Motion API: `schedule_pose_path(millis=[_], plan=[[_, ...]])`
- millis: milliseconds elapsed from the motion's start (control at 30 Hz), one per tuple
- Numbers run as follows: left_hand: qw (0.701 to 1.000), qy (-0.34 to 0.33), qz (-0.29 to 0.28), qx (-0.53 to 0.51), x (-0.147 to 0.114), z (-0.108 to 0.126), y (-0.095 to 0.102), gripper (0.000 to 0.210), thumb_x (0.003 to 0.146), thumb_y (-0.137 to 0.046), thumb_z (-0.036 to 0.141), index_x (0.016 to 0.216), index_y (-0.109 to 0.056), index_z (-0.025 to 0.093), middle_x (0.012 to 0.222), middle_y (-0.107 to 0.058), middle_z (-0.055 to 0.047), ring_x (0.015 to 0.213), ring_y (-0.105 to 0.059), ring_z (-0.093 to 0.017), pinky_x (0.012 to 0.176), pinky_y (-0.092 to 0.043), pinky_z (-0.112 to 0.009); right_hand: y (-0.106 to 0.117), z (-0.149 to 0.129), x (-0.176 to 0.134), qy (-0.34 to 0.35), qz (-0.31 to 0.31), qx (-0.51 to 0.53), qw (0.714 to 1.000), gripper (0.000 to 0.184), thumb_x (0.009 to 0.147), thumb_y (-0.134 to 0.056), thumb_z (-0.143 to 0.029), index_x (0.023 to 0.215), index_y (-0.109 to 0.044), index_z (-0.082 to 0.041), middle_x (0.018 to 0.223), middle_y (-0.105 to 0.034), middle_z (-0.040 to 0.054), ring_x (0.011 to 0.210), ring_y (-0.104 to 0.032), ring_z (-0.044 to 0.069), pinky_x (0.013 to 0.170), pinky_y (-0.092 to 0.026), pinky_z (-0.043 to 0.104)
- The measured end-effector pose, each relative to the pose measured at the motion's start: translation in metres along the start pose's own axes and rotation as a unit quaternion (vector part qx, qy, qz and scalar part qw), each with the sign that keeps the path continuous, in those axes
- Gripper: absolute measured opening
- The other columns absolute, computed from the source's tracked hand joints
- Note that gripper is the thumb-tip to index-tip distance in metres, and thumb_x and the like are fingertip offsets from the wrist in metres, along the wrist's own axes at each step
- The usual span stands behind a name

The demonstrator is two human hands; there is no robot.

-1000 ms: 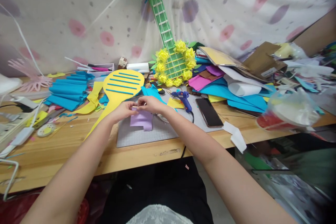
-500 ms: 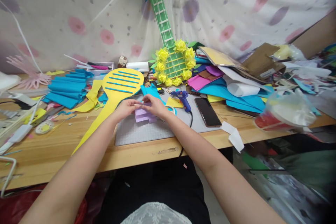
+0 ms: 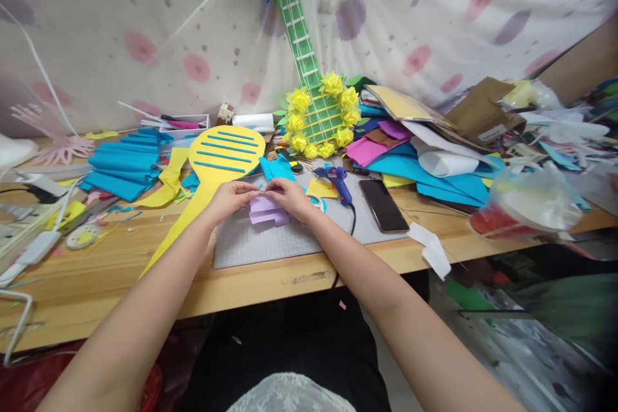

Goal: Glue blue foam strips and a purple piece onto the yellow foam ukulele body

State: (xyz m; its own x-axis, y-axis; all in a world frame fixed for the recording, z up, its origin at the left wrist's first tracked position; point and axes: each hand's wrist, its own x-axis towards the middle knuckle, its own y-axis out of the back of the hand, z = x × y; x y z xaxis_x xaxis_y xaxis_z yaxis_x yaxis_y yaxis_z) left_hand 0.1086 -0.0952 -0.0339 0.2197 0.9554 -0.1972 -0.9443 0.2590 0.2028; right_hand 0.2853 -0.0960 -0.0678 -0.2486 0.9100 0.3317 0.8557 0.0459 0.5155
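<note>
My left hand point(image 3: 234, 198) and my right hand point(image 3: 288, 198) meet above a grey cutting mat point(image 3: 270, 246), fingertips pinched close together. Between them is the upper edge of some purple paper point(image 3: 268, 211), which shows in folded layers just below the fingers. The exact grip is small and partly hidden by the fingers. Beside my left hand lies a yellow paddle-shaped cutout point(image 3: 212, 174) with blue strips across its round head. Blue paper point(image 3: 277, 168) is just behind my hands. To the right of my right hand sit a roll of tape point(image 3: 317, 202) and a blue glue gun point(image 3: 338, 183).
A green paper guitar point(image 3: 309, 71) with yellow flowers leans against the curtain. A phone point(image 3: 383, 206) lies on the mat's right edge. Coloured paper is piled right point(image 3: 400, 164) and left point(image 3: 123, 164). A plastic-covered cup point(image 3: 521, 206) stands near the table's right edge.
My fingertips have shifted slightly over the purple paper, the right hand a little lower and the left a touch to the right. The things on the table stay put.
</note>
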Motion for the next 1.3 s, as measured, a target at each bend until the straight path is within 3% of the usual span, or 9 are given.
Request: schedule_pose_path(millis=[333,500,667,967,1167,1300], plan=[[0.998,-0.021,0.053,-0.016,0.001,-0.004,0.001,0.043,0.041,-0.079,0.040,0.072,-0.068,0.013,0.065,-0.066,-0.004,0.061,-0.058,-0.015,0.060,-0.048,-0.030,-0.003,0.000,0.001,-0.014,-0.004,0.051,0.999,0.017,0.081,-0.051,-0.028,0.084,-0.062,-0.017,0.084,-0.065,0.0016,0.079,-0.058,0.013,0.074,-0.043,0.026],[0.996,-0.054,0.065,0.013,0.008,-0.015,0.001,0.040,0.047,-0.076,0.040,0.075,-0.068,0.013,0.064,-0.065,-0.004,0.059,-0.057,-0.014,0.061,-0.047,-0.029,-0.007,0.003,0.002,-0.023,0.005,0.049,0.999,0.015,0.073,-0.062,-0.026,0.085,-0.063,-0.017,0.086,-0.066,0.0028,0.082,-0.060,0.015,0.077,-0.044,0.028],[0.992,-0.101,0.063,0.038,0.015,-0.025,0.002,0.037,0.054,-0.071,0.042,0.078,-0.068,0.014,0.074,-0.068,-0.006,0.064,-0.059,-0.015,0.064,-0.048,-0.029,-0.011,0.006,0.002,-0.010,0.017,0.055,0.998,0.010,0.078,-0.056,-0.023,0.082,-0.065,-0.019,0.084,-0.067,0.0011,0.081,-0.060,0.014,0.078,-0.044,0.028],[0.995,-0.070,0.065,0.007,0.008,-0.016,-0.001,0.042,0.049,-0.072,0.047,0.073,-0.065,0.013,0.068,-0.065,-0.003,0.060,-0.056,-0.014,0.061,-0.048,-0.029,-0.011,0.003,0.002,-0.050,0.009,0.008,0.999,0.015,0.081,-0.053,-0.027,0.083,-0.064,-0.018,0.084,-0.067,0.0013,0.080,-0.059,0.014,0.072,-0.042,0.025],[0.994,-0.061,0.086,0.021,0.008,-0.014,0.009,0.039,0.054,-0.068,0.047,0.073,-0.062,0.014,0.069,-0.064,-0.004,0.064,-0.061,-0.016,0.064,-0.049,-0.030,-0.012,0.008,0.001,-0.068,0.027,-0.006,0.997,0.014,0.081,-0.054,-0.027,0.084,-0.064,-0.019,0.088,-0.067,0.0014,0.082,-0.059,0.015,0.075,-0.042,0.026],[0.976,-0.083,0.119,0.164,0.002,0.000,0.035,0.042,0.062,-0.060,0.054,0.077,-0.063,0.014,0.067,-0.062,-0.003,0.057,-0.055,-0.013,0.058,-0.046,-0.027,-0.012,0.010,0.000,-0.070,0.035,-0.010,0.997,0.014,0.081,-0.054,-0.029,0.083,-0.064,-0.020,0.090,-0.068,0.0013,0.084,-0.060,0.015,0.076,-0.043,0.027]])
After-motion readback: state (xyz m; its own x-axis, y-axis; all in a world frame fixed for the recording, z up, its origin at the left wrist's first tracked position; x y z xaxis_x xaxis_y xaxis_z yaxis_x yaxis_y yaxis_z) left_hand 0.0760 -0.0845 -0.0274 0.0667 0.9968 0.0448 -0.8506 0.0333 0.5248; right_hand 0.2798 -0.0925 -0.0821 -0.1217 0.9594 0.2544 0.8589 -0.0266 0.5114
